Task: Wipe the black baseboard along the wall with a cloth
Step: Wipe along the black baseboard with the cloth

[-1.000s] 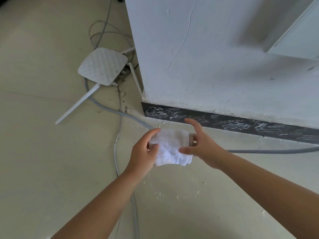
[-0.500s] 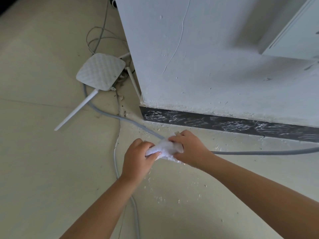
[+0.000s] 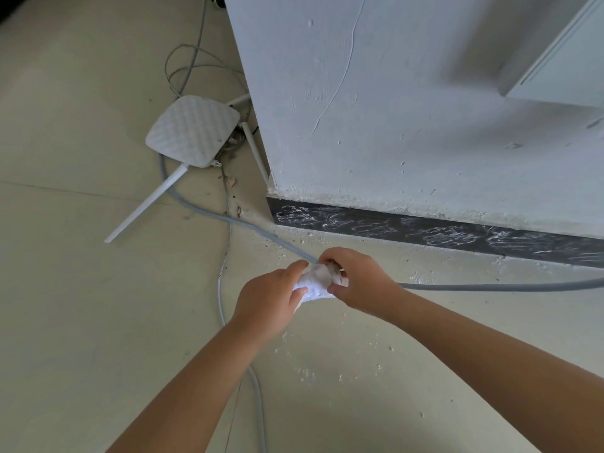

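A black baseboard (image 3: 425, 232), smeared with white marks, runs along the foot of a grey-white wall (image 3: 408, 109) from its corner to the right edge of view. A small white cloth (image 3: 315, 282) is bunched between my two hands, a short way in front of the baseboard and above the floor. My left hand (image 3: 271, 299) grips its left side with thumb and fingers. My right hand (image 3: 358, 279) curls over its right side and top, hiding much of it.
A white router (image 3: 192, 130) with long antennas lies on the floor left of the wall corner, among thin cables. A thick grey cable (image 3: 490, 286) runs across the floor under my hands. White plaster crumbs (image 3: 307, 371) dot the beige floor.
The cloth, held flat and spread a second ago, is now crumpled into a small wad. Both hands have closed in on it and stayed at about the same spot.
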{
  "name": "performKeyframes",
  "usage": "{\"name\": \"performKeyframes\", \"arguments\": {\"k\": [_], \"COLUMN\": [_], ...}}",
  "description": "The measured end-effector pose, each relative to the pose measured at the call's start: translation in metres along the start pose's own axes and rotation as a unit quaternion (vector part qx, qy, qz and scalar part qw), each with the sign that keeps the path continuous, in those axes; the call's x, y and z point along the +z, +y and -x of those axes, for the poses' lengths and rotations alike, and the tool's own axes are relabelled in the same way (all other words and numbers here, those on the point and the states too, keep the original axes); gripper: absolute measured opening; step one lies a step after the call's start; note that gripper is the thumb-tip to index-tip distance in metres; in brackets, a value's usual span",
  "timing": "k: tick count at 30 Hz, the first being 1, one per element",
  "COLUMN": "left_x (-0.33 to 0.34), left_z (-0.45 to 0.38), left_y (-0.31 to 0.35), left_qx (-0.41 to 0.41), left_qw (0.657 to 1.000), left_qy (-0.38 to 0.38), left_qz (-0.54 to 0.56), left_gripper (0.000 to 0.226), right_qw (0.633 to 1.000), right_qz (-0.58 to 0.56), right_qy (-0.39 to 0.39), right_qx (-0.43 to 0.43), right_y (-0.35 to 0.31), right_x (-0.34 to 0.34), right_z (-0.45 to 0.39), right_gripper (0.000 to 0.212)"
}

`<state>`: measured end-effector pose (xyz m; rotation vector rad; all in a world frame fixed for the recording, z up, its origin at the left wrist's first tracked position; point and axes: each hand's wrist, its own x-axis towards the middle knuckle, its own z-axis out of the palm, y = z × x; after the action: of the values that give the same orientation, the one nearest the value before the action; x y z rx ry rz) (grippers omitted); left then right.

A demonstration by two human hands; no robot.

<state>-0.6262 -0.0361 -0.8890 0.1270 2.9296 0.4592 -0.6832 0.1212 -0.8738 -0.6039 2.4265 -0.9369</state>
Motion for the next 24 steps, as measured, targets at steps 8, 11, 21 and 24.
{"name": "performKeyframes", "arguments": {"k": [8, 11, 21, 24], "left_x": [0.009, 0.007, 0.007, 0.014], "left_z": [-0.013, -0.026, -0.051, -0.057], "left_y": [-0.002, -0.006, 0.003, 0.01], "left_qx": [-0.13, -0.217, -0.293, -0.272], "left_qw": [0.989, 0.971, 0.897, 0.898], "left_qy": [0.069, 0.098, 0.235, 0.231], "left_qz": [0.017, 0.036, 0.232, 0.259], "left_gripper": [0.048, 0.052, 0.054, 0.057], "right_qw": [0.99, 0.992, 0.99, 0.975], "right_qz": [-0.081, -0.06, 0.049, 0.154], "right_qy": [0.057, 0.052, 0.054, 0.06], "right_qx": [0.097, 0.097, 0.124, 0.152], "right_y": [0.012, 0.018, 0.061, 0.082], "right_x": [-0.001, 0.005, 0.034, 0.033], "right_z": [-0.003, 0.009, 0.092, 0.107], "right_gripper": [0.041, 0.035, 0.036, 0.047]}}
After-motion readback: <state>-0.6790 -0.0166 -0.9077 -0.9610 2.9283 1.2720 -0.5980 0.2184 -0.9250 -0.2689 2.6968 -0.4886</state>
